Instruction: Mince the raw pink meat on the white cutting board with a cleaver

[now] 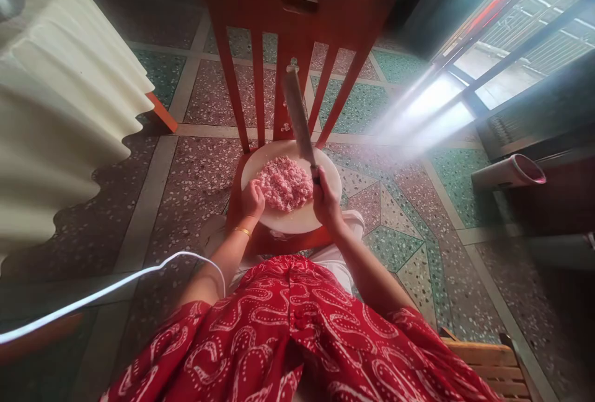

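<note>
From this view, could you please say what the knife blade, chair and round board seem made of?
Knife blade: probably steel, its flat grey surface looking dull and metallic. Chair: likely wood, varnished or painted reddish, given its slatted back. Round board: pale, matte-looking, perhaps plastic; no clear grain shows, though wood is possible.

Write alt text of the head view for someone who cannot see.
The right hand holds a knife beside minced meat on a round board; the left hand is at the meat's left edge. A chair supports the board.
</note>
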Tool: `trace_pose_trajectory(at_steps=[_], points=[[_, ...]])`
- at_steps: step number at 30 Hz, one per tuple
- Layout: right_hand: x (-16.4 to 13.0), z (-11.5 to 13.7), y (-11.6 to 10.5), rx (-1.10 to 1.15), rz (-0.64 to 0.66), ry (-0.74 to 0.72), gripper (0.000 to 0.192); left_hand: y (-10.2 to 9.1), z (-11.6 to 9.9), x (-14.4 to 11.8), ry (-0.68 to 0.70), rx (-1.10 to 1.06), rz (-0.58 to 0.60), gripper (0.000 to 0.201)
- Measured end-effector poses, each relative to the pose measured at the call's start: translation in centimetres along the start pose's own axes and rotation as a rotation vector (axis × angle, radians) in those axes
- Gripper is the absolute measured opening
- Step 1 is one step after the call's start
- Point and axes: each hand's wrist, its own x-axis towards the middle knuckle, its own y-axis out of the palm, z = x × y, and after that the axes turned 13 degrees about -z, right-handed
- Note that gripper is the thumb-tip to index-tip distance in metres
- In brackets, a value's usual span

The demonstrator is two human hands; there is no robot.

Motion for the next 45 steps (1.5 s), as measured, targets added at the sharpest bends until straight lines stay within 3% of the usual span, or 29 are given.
trace_pose_trajectory(at_steps=[3,5,9,12,14,18,20,23,26,32,38,41,43,45], points=[[-1.3,-2.0,1.3,-0.146,0.243,0.217,0.047,-0.2,-0.1,0.0,0.013,0.011,0.003,0.025],[-1.4,-2.1,0.7,-0.182,0.313,0.279,0.045,-0.2,-0.1,0.0,0.016,0.016,0.012,0.025],[0.3,0.8,-2.0,-0.040,0.114,0.090,0.048,-0.1,-0.1,0.1,0.010,-0.008,0.007,0.024],[0.6,1.5,-1.9,0.013,-0.029,-0.022,0.051,-0.1,0.0,0.0,0.010,-0.008,0.008,0.025],[-0.5,0.3,-0.8,-0.013,0.031,0.034,0.050,-0.1,0.0,0.0,0.016,0.004,0.020,0.026],[-3.1,-2.3,-0.1,-0.119,0.294,0.291,0.044,-0.1,0.3,0.1,0.028,0.023,0.041,0.027],[-3.7,-2.1,-1.5,-0.088,0.251,0.283,0.043,0.1,0.4,0.1,0.019,0.019,0.037,0.026],[-3.7,-0.7,-4.2,-0.027,0.083,0.173,0.047,0.4,0.6,0.1,0.009,0.008,0.020,0.026],[-4.0,-0.7,-4.6,-0.067,-0.025,0.130,0.052,0.6,0.7,0.1,0.020,0.011,0.016,0.026],[-4.8,-4.0,-1.9,-0.131,0.246,0.324,0.045,0.3,0.4,0.2,0.037,0.034,0.016,0.025],[-2.4,-0.8,-5.7,0.027,0.013,0.216,0.052,0.6,0.5,0.1,0.042,0.031,0.002,0.025],[-2.1,-0.8,-5.0,0.023,-0.054,0.152,0.055,0.7,0.6,0.1,0.047,0.039,-0.008,0.025],[-2.7,-1.9,-3.5,-0.029,0.008,0.171,0.052,0.6,0.6,0.2,0.053,0.031,-0.004,0.026],[-3.3,-3.0,-2.4,-0.086,0.152,0.254,0.049,0.4,0.5,0.2,0.056,0.027,0.001,0.026]])
